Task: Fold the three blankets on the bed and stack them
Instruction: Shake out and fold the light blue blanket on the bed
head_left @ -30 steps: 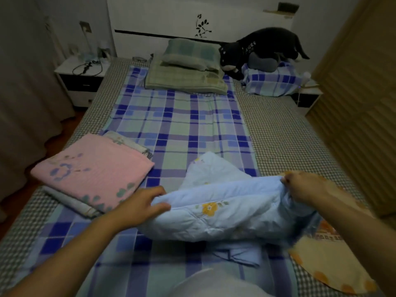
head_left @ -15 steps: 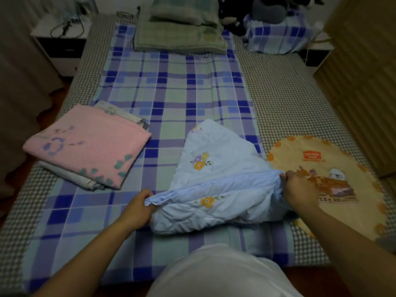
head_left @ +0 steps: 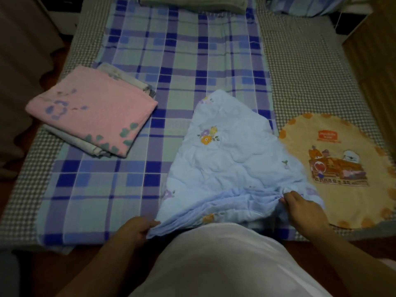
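A light blue quilted blanket [head_left: 231, 159] with small flower prints lies partly folded near the bed's front edge. My left hand [head_left: 137, 230] pinches its near left corner. My right hand [head_left: 304, 209] grips bunched fabric at its near right edge. At the left, a folded pink blanket [head_left: 92, 108] rests on top of a folded white patterned blanket [head_left: 77, 142]. The two form a stack apart from the blue one.
A round orange mat [head_left: 342, 168] with a cartoon print lies right of the blue blanket, partly under it. The plaid sheet [head_left: 171, 61] covers the checkered mattress [head_left: 304, 71]. Green folded bedding [head_left: 192, 3] sits at the far end. Dark floor [head_left: 32, 50] lies left of the bed.
Both hands pulled the blue blanket's edge toward me and down to the bed's front edge, spreading it flatter. The view tilted down, so the headboard and the dark plush toy left the frame.
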{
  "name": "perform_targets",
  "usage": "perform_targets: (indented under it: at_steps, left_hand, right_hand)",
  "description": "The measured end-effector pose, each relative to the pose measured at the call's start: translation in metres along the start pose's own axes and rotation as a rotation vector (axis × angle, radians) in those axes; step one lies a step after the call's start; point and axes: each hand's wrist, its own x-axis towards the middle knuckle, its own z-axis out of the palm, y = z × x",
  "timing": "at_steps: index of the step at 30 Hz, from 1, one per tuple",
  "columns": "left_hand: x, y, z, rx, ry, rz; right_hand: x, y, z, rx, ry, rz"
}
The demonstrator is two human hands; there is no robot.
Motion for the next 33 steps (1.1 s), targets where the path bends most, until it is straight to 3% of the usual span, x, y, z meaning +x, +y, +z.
perform_targets:
  at_steps: [1,3,4,6,8,10,11,13,17,21,25,28,30,33]
  left_hand:
    - [-0.017,-0.008,0.008,0.048,-0.036,0.03]
    - [-0.03,-0.028,0.015,-0.273,-0.098,-0.127]
    - [-0.035,-0.039,0.02,-0.305,-0.129,-0.143]
    - [-0.013,-0.061,0.018,-0.079,-0.093,-0.079]
    - [0.032,-0.09,0.011,0.022,-0.079,0.097]
    - [0.08,-0.117,-0.003,-0.046,-0.072,0.12]
    - [0.065,-0.116,0.005,-0.197,-0.156,0.084]
    - [0.018,-0.104,0.009,-0.324,-0.178,-0.061]
    - [-0.018,-0.081,-0.004,-0.339,-0.043,-0.052]
    - [-0.078,-0.054,-0.013,-0.296,0.011,0.097]
    - [-0.138,-0.049,-0.002,-0.371,0.063,0.396]
    - [-0.167,-0.056,0.012,-0.245,0.057,0.575]
    - [-0.185,-0.058,0.017,-0.182,0.013,0.587]
    - [-0.202,-0.057,0.011,-0.321,-0.131,0.554]
  right_hand:
    - [-0.009,-0.002,0.003,0.008,-0.036,-0.007]
    - [-0.026,-0.004,0.005,0.013,-0.056,-0.039]
    - [-0.033,-0.006,0.002,0.011,-0.053,-0.045]
    - [-0.046,-0.005,-0.001,0.012,-0.028,-0.062]
    - [-0.059,-0.001,-0.001,0.02,-0.014,-0.091]
    - [-0.069,0.004,0.0,0.007,0.004,-0.114]
    - [-0.072,0.007,0.001,0.004,0.016,-0.121]
    - [-0.078,0.014,0.002,0.019,0.028,-0.128]
    - [-0.091,0.041,-0.002,0.034,0.094,-0.239]
    - [-0.118,0.056,-0.016,0.033,0.165,-0.462]
    - [-0.135,0.046,-0.019,0.083,0.234,-0.47]
    - [-0.145,0.047,-0.015,0.091,0.235,-0.456]
    - [-0.151,0.056,-0.013,0.06,0.223,-0.45]
    - [-0.162,0.068,-0.009,-0.073,0.053,-0.514]
